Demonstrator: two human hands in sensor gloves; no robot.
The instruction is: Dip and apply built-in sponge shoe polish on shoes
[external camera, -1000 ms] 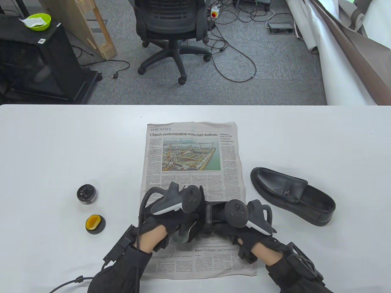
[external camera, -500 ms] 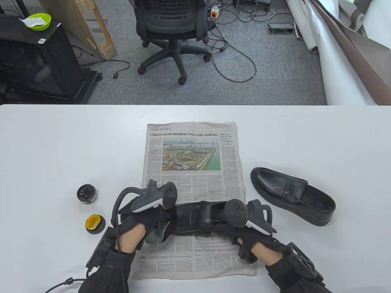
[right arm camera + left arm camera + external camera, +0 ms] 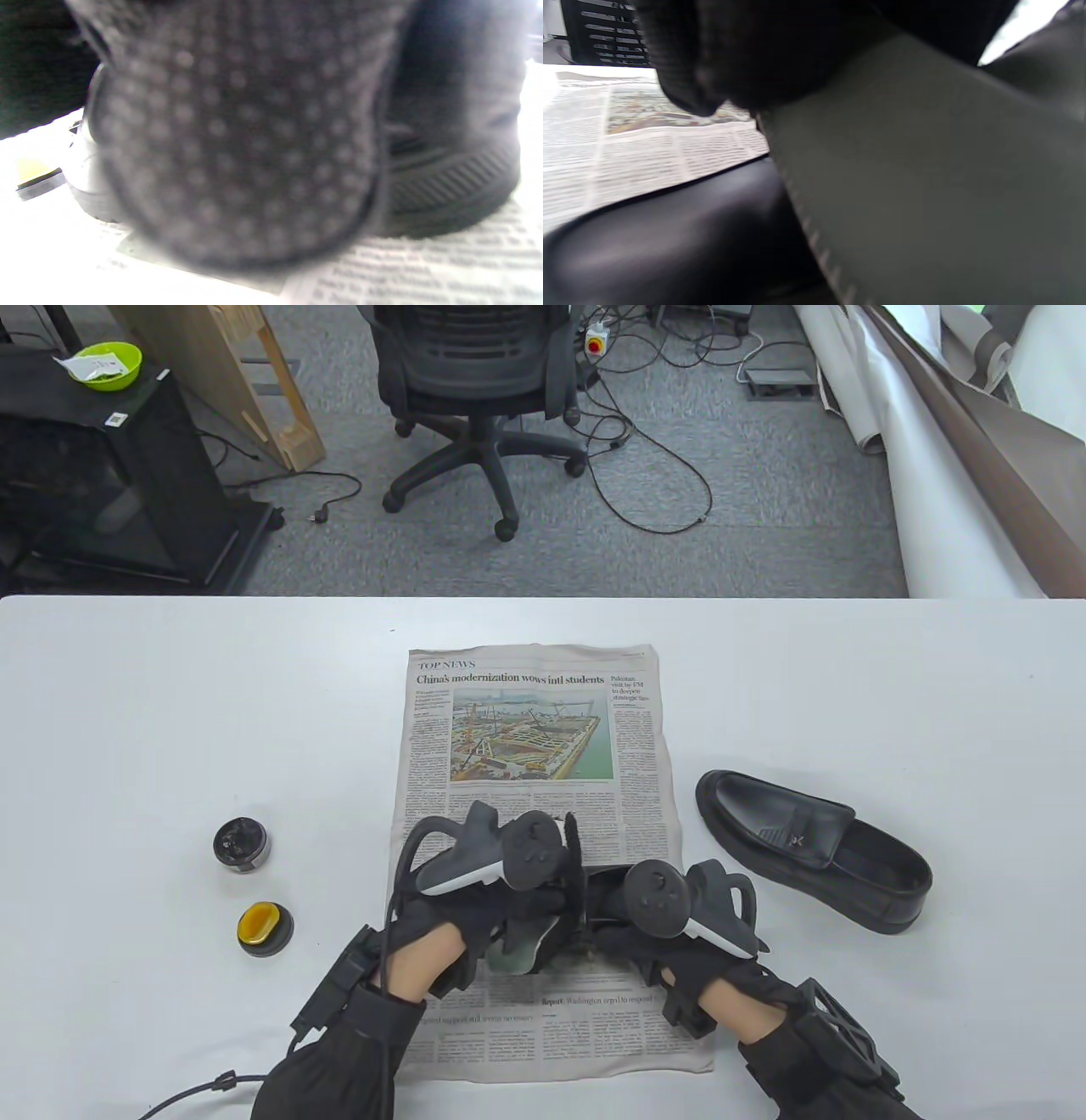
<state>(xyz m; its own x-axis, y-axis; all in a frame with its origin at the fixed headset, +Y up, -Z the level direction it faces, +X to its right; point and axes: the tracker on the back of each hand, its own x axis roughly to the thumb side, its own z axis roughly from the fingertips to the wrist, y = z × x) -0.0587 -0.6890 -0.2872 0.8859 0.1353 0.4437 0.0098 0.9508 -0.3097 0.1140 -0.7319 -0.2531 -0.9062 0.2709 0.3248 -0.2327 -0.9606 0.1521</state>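
We see the white tabletop (image 3: 170, 712) carrying a newspaper (image 3: 526, 729), which we take as our landmark. On the near half of the newspaper lies a black shoe (image 3: 594, 899), mostly covered by both gloved hands. A second black shoe (image 3: 810, 848) rests off the newspaper's right edge, apart from the hands.

Our left hand (image 3: 475, 916) sits over the toe end of the shoe on the newspaper, and its fingers (image 3: 687, 63) curl round a grey-green sponge applicator (image 3: 516, 950). In the left wrist view the sponge's flat face (image 3: 925, 178) lies against the glossy black leather (image 3: 670, 237), with the newsprint just behind.

Our right hand (image 3: 679, 933) covers the heel end of the same shoe. The right wrist view is blurred and filled by a dotted glove pad (image 3: 237, 148) pressed close to the ribbed sole (image 3: 445, 182), so we cannot tell how those fingers lie.

Left of the newspaper, well apart from both hands, stand an open polish tin (image 3: 242, 844) and, nearer to us, a black lid with a yellow insert (image 3: 265, 927).
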